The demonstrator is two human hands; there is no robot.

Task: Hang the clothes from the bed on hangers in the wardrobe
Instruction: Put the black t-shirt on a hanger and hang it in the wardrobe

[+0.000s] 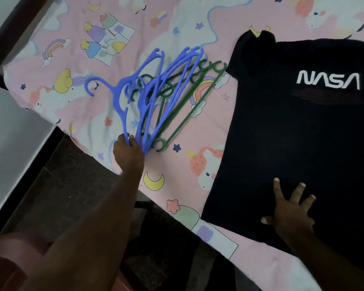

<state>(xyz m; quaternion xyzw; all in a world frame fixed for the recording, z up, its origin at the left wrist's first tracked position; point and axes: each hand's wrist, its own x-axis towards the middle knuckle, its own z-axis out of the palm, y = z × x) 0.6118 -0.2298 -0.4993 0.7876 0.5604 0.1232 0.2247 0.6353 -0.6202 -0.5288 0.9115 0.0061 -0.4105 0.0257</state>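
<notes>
Lettering in white reads "NASA" on the dark navy T-shirt (292, 133), spread flat on the pink unicorn-print bedsheet (72, 49). Right hand (290, 215) presses its hem, fingers splayed. Left hand (128, 154) grips blue plastic hangers (156, 97), fingers curled, beside green plastic hangers (178, 128).

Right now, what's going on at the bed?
A person stands at the bed. Their left hand grips the near ends of the blue hangers, which lie fanned out over some green hangers on the sheet. Their right hand rests flat, fingers spread, on the lower part of a dark NASA T-shirt laid out beside the pile. No hanger is in the T-shirt yet.
</notes>
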